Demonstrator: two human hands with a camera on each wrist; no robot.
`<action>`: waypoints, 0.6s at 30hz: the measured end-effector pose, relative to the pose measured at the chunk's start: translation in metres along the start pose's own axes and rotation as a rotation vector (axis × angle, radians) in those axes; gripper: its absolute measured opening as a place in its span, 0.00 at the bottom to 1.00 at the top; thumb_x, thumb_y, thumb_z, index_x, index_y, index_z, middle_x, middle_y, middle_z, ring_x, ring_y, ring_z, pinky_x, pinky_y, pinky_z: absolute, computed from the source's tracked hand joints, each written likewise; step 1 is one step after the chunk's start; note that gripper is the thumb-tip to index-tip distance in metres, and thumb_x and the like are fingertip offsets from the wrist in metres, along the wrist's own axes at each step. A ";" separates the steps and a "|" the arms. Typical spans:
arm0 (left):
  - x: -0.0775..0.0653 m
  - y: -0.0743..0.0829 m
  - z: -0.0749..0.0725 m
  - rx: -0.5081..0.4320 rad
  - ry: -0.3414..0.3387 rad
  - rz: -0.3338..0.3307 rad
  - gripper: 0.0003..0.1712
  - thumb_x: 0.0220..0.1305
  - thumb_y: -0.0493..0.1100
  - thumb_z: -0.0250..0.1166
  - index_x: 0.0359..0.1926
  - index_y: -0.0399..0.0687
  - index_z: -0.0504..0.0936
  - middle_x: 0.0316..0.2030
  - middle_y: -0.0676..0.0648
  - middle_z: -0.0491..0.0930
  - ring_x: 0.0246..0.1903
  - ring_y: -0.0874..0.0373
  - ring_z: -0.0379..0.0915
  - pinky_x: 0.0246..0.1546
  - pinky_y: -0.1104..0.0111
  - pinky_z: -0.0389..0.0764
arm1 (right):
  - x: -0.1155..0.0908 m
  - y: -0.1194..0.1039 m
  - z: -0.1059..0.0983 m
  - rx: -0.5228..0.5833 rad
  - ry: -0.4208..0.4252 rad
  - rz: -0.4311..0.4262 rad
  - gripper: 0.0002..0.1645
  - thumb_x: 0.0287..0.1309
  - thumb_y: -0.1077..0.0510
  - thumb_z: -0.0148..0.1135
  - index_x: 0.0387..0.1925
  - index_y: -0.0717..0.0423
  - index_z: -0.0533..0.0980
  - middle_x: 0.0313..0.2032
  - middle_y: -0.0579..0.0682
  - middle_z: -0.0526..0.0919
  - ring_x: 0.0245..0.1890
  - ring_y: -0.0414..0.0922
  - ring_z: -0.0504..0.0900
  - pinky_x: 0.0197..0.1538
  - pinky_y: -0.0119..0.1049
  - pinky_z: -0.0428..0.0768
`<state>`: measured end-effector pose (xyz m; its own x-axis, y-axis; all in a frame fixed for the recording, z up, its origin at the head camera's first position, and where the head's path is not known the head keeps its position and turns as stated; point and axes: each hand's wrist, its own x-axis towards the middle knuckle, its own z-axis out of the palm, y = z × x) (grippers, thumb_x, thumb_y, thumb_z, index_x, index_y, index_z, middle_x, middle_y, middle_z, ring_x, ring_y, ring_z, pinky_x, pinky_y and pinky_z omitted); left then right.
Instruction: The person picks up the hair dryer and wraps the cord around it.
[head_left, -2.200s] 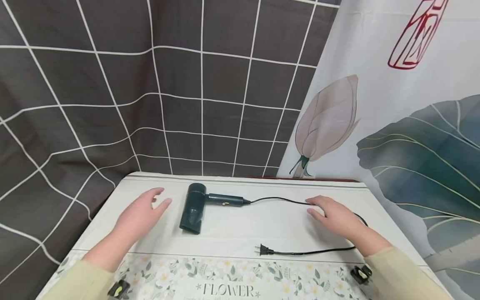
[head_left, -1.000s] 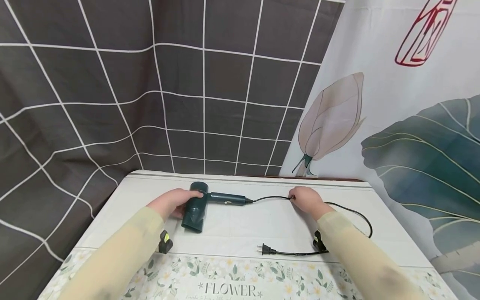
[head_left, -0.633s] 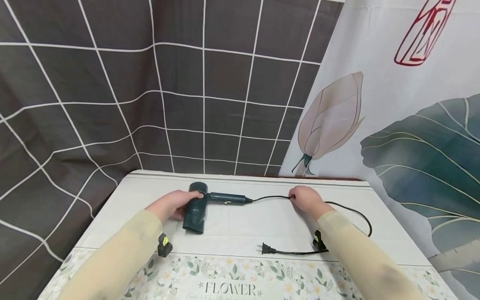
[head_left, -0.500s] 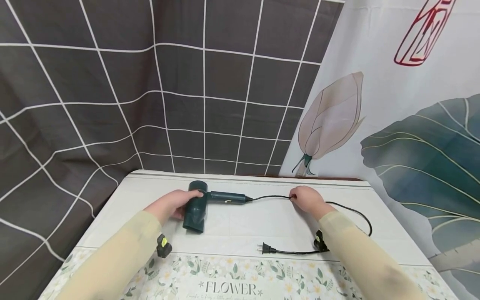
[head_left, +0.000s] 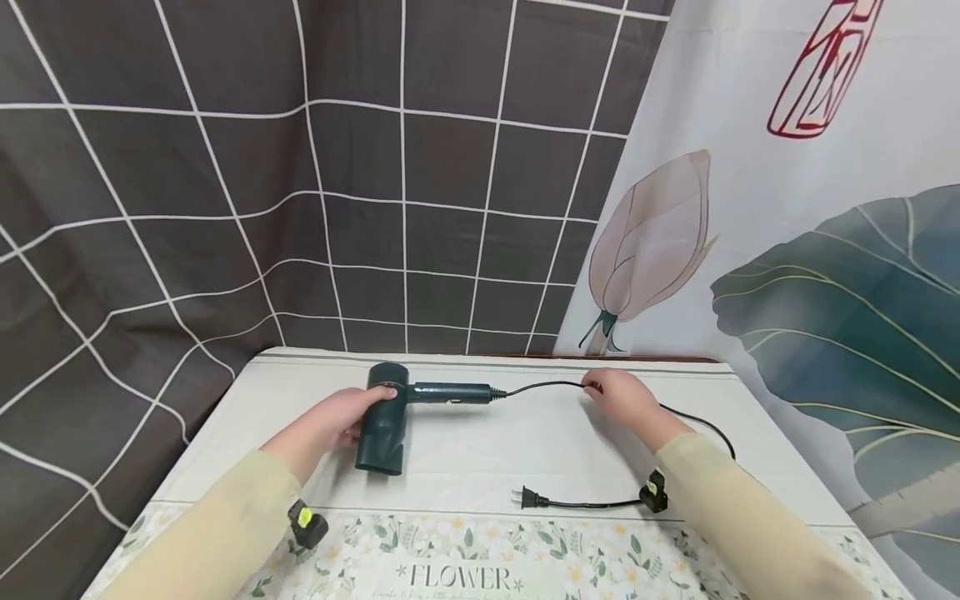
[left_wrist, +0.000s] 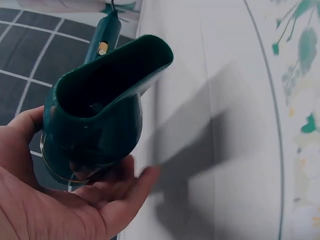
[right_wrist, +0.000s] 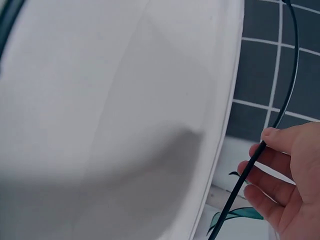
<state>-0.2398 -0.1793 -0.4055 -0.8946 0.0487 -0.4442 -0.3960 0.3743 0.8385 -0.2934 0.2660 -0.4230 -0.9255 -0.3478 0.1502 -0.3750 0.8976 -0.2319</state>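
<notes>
Just raised off the white table (head_left: 465, 454), the hair dryer (head_left: 384, 425) hangs above it — clamped in my left hand (head_left: 339, 418), its cord (head_left: 549, 384) pinched in my right hand (head_left: 621, 397) — so the weight now appears to rest with me.

The word "FLOWER" (head_left: 460, 577) is printed on the white tablecloth (head_left: 465, 454).

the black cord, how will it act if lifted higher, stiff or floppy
Probably flexible but slightly springy: the cord curves smoothly past the right hand pinching it. The plug may drag behind, lying at the free end. Near the hair dryer it likely bends less, where a ribbed sleeve thickens it.
</notes>
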 end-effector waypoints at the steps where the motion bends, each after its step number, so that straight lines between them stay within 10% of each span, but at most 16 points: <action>1: -0.004 -0.001 0.000 -0.010 -0.001 0.008 0.49 0.66 0.62 0.59 0.69 0.25 0.56 0.59 0.27 0.71 0.54 0.39 0.76 0.51 0.51 0.79 | -0.003 -0.002 -0.002 0.009 0.010 -0.008 0.08 0.65 0.62 0.61 0.43 0.60 0.83 0.39 0.53 0.86 0.38 0.48 0.82 0.46 0.49 0.79; 18: -0.065 -0.017 0.018 -0.050 0.003 0.089 0.45 0.67 0.56 0.59 0.70 0.28 0.55 0.56 0.30 0.74 0.53 0.41 0.76 0.49 0.45 0.78 | -0.074 -0.020 -0.019 0.062 0.109 -0.025 0.07 0.64 0.61 0.64 0.43 0.55 0.83 0.42 0.49 0.85 0.42 0.49 0.84 0.43 0.47 0.81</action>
<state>-0.1713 -0.1723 -0.3968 -0.9272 0.0770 -0.3665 -0.3248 0.3216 0.8894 -0.2168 0.2792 -0.4115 -0.9056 -0.3353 0.2598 -0.4036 0.8694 -0.2849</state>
